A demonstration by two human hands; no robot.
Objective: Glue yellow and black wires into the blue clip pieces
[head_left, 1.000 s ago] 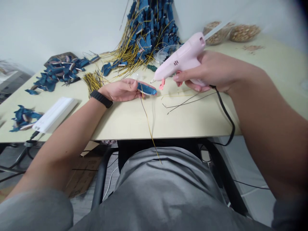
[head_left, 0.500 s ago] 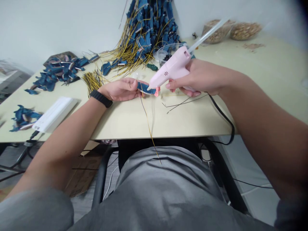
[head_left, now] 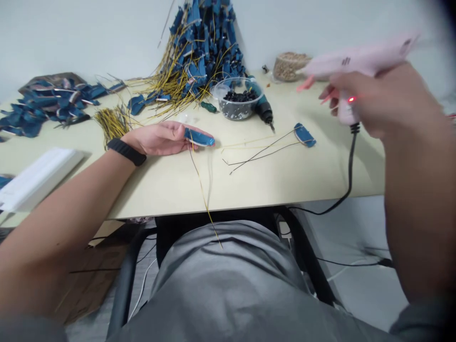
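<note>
My left hand (head_left: 162, 137), with a black band at the wrist, pinches a small blue curved piece (head_left: 200, 137) between thumb and fingers. From that piece a thin yellow and black wire (head_left: 201, 185) hangs down over the table edge to the grey shirt. Off to the right and raised above the table, my right hand (head_left: 370, 95) is wrapped round a pink hot glue gun (head_left: 359, 61), blurred by motion. A red light glows on its handle, and its nozzle points left. A second blue piece (head_left: 304, 135) with two dark wires lies on the table between my hands.
Behind stand a large heap of blue pieces with yellow wires (head_left: 203, 52), a tub of small black parts (head_left: 238, 104) and a power driver (head_left: 264, 111). A wire bundle (head_left: 112, 124), pliers (head_left: 73, 121) and a white box (head_left: 39, 178) are left. The glue gun's cord (head_left: 351, 166) trails over the front edge.
My right hand has carried the glue gun away from the blue piece, up and to the right. My left hand keeps hold of its piece. The view has shifted right.
</note>
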